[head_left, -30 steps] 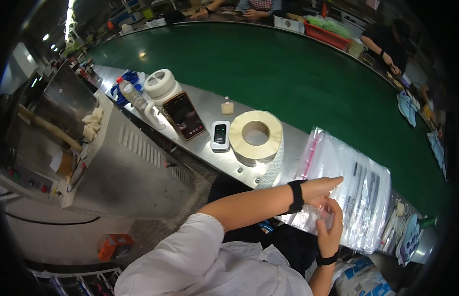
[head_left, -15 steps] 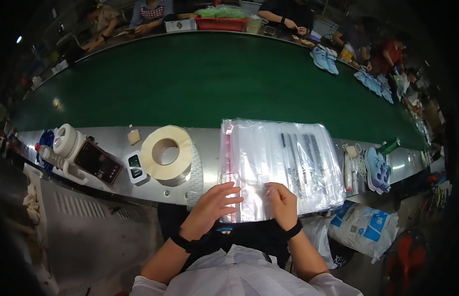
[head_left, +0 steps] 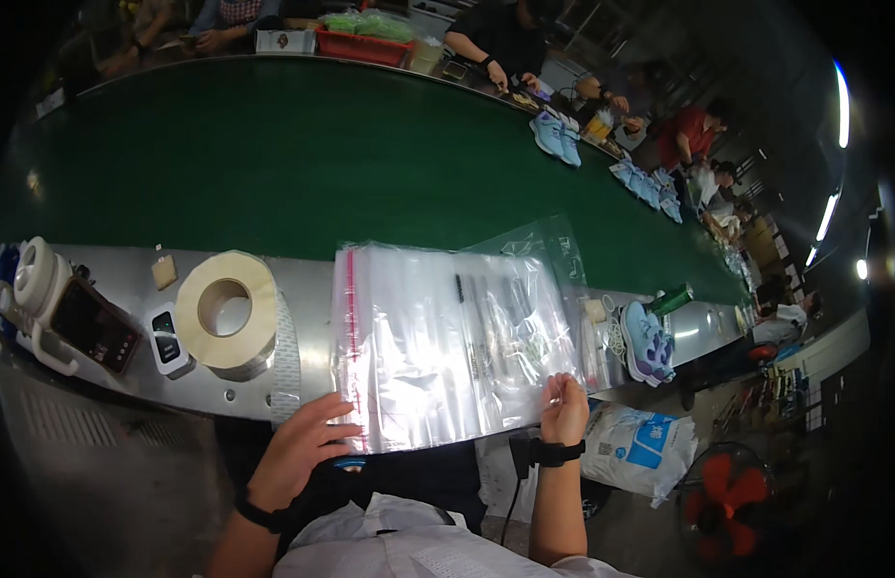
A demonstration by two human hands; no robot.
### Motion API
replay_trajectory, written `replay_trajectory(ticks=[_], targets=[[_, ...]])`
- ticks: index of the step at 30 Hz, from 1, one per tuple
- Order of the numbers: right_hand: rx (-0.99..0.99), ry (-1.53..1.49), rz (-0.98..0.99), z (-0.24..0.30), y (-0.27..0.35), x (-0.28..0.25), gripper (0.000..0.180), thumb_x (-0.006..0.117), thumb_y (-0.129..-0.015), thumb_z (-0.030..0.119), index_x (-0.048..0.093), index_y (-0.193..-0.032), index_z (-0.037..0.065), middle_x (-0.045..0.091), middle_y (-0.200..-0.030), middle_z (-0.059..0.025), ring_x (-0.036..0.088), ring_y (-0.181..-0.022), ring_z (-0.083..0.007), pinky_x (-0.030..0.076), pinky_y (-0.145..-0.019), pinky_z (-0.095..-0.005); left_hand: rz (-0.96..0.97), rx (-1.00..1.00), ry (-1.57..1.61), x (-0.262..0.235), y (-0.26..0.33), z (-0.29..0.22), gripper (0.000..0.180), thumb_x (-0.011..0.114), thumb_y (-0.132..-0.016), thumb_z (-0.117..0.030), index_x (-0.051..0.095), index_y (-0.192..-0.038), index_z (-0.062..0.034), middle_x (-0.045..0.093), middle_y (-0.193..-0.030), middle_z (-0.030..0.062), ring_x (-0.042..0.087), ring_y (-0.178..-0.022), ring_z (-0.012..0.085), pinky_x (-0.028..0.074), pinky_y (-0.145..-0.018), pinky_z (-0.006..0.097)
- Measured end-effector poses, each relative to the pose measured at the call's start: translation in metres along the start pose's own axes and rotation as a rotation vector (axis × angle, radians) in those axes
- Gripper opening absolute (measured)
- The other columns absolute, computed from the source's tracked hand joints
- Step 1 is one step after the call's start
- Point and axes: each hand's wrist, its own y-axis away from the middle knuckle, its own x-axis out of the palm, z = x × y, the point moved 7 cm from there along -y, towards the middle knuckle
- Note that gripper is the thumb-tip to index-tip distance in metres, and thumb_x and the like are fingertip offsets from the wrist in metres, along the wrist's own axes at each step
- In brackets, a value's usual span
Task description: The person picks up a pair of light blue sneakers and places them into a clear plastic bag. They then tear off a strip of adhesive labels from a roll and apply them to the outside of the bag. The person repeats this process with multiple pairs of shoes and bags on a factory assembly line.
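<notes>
A stack of clear plastic bags (head_left: 409, 337) with a red strip along its left side lies on the metal ledge in front of me. My left hand (head_left: 308, 438) is open, its spread fingertips resting at the near left edge of the stack by the red strip. At the near right corner, my right hand (head_left: 565, 409) has its fingers closed in a pinch on the edge of a plastic bag. The sheet's far right corner sticks out beyond the stack over the green belt. How many layers the pinch holds is not visible.
Left of the stack are a roll of labels (head_left: 253, 318), a small white device (head_left: 168, 339), a phone (head_left: 93, 326) and a white jug (head_left: 45, 275). Rightward sits a blue-purple shoe (head_left: 646, 345). Co-workers line the green belt's (head_left: 274, 154) far side. A red-bladed fan (head_left: 729, 491) stands low right.
My right hand has moved from the middle of the stack to its near right corner, and a sheet is shifted there. The whole view has turned to the right.
</notes>
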Motion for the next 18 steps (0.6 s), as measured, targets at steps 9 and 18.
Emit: replay_trajectory(ticks=[9, 18], targets=[[-0.137, 0.451, -0.322, 0.020, 0.006, -0.039, 0.037, 0.056, -0.081, 0.002, 0.042, -0.115, 0.003, 0.048, -0.101, -0.0054, 0.049, -0.075, -0.0115, 0.042, -0.058, -0.0212, -0.559, 0.042, -0.387, -0.076, 0.065, 0.013, 0.027, 0.047, -0.092, -0.020, 0.055, -0.106, 0.0011, 0.061, -0.094, 0.0106, 0.058, -0.092, 0.0181, 0.044, -0.083, 0.031], [-0.711, 0.856, 0.128, 0.053, 0.071, 0.053, 0.032, 0.052, -0.080, -0.002, 0.050, -0.112, 0.001, 0.044, -0.124, -0.0108, 0.042, -0.115, -0.0205, 0.033, -0.095, -0.0329, -0.514, 0.229, -1.064, -0.099, 0.018, 0.046, 0.033, 0.067, -0.076, -0.022, 0.060, -0.099, -0.0002, 0.057, -0.096, 0.0209, 0.052, -0.092, 0.0368, 0.042, -0.081, 0.041]])
